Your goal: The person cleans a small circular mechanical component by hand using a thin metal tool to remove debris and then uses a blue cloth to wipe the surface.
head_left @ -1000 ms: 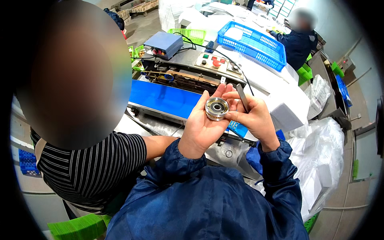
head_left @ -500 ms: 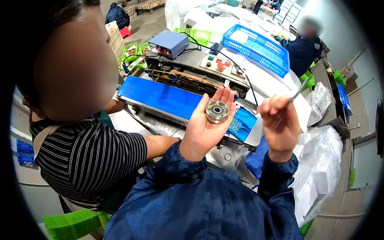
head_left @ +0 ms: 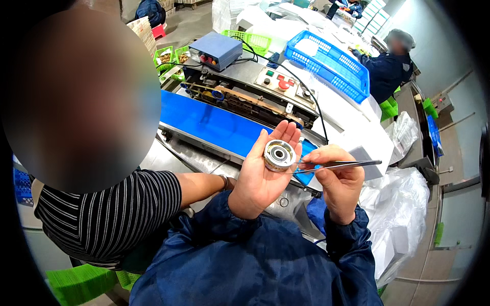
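Note:
On the palm of my left hand (head_left: 263, 176) lies a round metal wheel (head_left: 279, 155) with a bearing in its centre; small marks run round its rim. That hand is palm up, its fingers extended and the thumb beside the wheel. My right hand (head_left: 339, 178) grips a pair of metal tweezers (head_left: 357, 163) between thumb and fingers. The tweezer tips point left, right by the wheel's lower right edge; whether they touch it I cannot tell. Beyond both hands stands a conveyor machine with a blue belt (head_left: 204, 120).
A person in a striped shirt (head_left: 122, 214) is close at my left, one arm reaching toward the machine. Behind it are a grey-blue control box (head_left: 215, 51), a button panel (head_left: 286, 84) and a blue crate (head_left: 326, 66). Clear plastic sheeting (head_left: 393, 219) hangs at right.
My right hand has come down and left, bringing the tweezers from upright to nearly level beside the wheel. The person at left has leaned closer, and their forearm shows farther right.

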A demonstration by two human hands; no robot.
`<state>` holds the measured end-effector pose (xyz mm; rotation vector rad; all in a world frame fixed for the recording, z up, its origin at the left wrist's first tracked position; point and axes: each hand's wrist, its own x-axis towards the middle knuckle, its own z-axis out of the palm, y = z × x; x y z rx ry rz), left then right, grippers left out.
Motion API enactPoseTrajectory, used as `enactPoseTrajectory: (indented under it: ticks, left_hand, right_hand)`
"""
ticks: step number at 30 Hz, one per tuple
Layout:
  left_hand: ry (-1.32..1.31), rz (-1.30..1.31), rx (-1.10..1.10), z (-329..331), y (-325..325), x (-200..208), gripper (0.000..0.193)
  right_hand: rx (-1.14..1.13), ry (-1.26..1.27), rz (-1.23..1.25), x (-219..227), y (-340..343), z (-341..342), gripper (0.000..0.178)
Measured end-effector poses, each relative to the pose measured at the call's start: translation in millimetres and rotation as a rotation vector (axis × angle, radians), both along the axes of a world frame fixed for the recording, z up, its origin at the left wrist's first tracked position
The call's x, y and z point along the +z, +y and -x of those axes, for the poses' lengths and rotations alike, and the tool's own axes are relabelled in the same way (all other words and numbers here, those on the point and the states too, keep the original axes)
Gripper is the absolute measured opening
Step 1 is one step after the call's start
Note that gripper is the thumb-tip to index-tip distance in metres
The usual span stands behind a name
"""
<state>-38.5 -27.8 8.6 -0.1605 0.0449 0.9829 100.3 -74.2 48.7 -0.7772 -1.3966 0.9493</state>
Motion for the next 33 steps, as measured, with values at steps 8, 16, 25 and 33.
enactPoseTrajectory:
  ticks: [8, 16, 25, 33]
  left_hand:
    - [0.068, -0.142, -0.044, -0.7, -4.3, -1.1, 0.043]
    - [0.209, -0.305, -0.09, -4.1, -7.8, -5.8, 0.052]
    - [0.216, -0.326, -0.165, -12.9, -6.0, -7.9, 0.054]
    - [0.23, -0.332, -0.171, -17.8, -4.9, -8.0, 0.055]
  right_hand:
    - [0.055, -0.25, -0.035, 11.0, 4.0, -7.3, 0.022]
    - [0.046, -0.382, -0.093, 12.3, -3.2, -15.8, 0.024]
    - [0.037, -0.394, -0.095, 4.1, -0.1, -23.0, 0.02]
    - [0.022, -0.403, -0.086, 2.3, 1.6, -28.4, 0.019]
